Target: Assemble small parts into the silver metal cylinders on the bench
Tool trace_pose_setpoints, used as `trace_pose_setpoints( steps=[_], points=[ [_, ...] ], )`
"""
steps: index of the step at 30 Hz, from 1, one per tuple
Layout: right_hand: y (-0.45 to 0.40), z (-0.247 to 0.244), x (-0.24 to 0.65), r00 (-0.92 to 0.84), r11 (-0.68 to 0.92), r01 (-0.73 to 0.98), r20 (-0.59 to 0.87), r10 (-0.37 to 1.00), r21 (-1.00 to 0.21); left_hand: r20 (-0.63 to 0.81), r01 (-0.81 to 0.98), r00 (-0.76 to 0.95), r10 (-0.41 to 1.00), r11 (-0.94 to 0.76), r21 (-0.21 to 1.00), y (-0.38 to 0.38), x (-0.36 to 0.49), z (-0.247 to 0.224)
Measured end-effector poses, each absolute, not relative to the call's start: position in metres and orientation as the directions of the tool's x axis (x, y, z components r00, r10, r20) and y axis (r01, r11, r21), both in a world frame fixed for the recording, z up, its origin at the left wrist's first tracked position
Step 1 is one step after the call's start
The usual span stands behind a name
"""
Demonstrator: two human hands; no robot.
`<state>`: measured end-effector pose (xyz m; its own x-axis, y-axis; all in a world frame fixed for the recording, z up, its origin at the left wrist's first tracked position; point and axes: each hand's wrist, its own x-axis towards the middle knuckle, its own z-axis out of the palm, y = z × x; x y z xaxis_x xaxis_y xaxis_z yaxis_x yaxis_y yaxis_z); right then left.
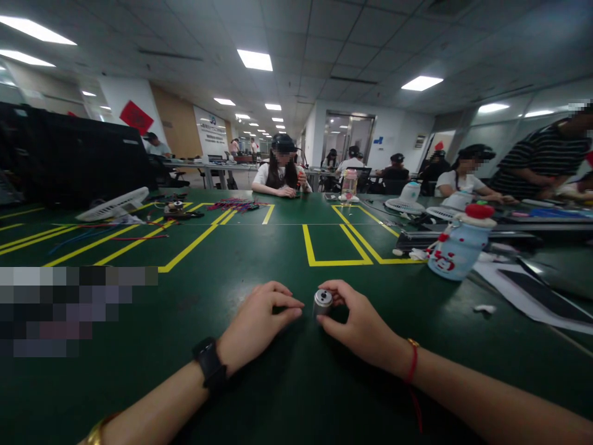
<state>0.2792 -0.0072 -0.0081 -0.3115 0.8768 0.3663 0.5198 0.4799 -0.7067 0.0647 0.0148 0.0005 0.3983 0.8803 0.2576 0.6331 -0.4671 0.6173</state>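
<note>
Metal cylinder [323, 303] upright between the fingertips and thumb of my right hand [364, 318], just above or on the green table [250, 247]; from the head view I cannot tell whether its base bears fully on the surface. Its round end face, with dark holes, is turned up. My right thumb lies along the near side and my fingers curl round the far and right sides, so I judge it a light pinch. My left hand [262, 315] is open and empty, thumb and fingers apart, its tips near the cylinder's left side but not touching it.

The likeliest trouble I see is a tip or a roll. The side is smooth and curved, and I have it only from the right; a nudge from my left fingertips, or uneven pressure from the thumb, could knock it over and send it rolling on the flat top, with nothing close by to stop it. Squeezing too low could also make it slip.

The red cord [412, 364] on my right wrist has a loose tail that could drag on the table. The yellow tape [340, 263] lies beyond my hands, and the blue bottle [458, 250] is well apart to the right, so a small slip should not reach it.
</note>
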Motion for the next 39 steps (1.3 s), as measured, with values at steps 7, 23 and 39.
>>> trace_pose_setpoints(
  steps=[7, 23, 39],
  points=[
    [-0.007, -0.013, 0.278, -0.328, 0.499, 0.542, 0.377, 0.866, -0.675, 0.175, 0.677, 0.457, 0.872, -0.468, 0.568, 0.011, 0.068, -0.005],
    [-0.023, 0.001, 0.432, 0.140, 0.082, 0.908, 0.480, 0.866, -0.412, -0.089, 0.543, 0.190, 0.978, -0.030, 0.839, -0.003, 0.004, 0.004],
    [-0.008, 0.007, 0.314, -0.399, 0.519, 0.808, 0.391, 0.830, -0.277, 0.069, 0.594, 0.282, 0.957, -0.230, 0.770, -0.012, 0.018, -0.002]
  ],
)
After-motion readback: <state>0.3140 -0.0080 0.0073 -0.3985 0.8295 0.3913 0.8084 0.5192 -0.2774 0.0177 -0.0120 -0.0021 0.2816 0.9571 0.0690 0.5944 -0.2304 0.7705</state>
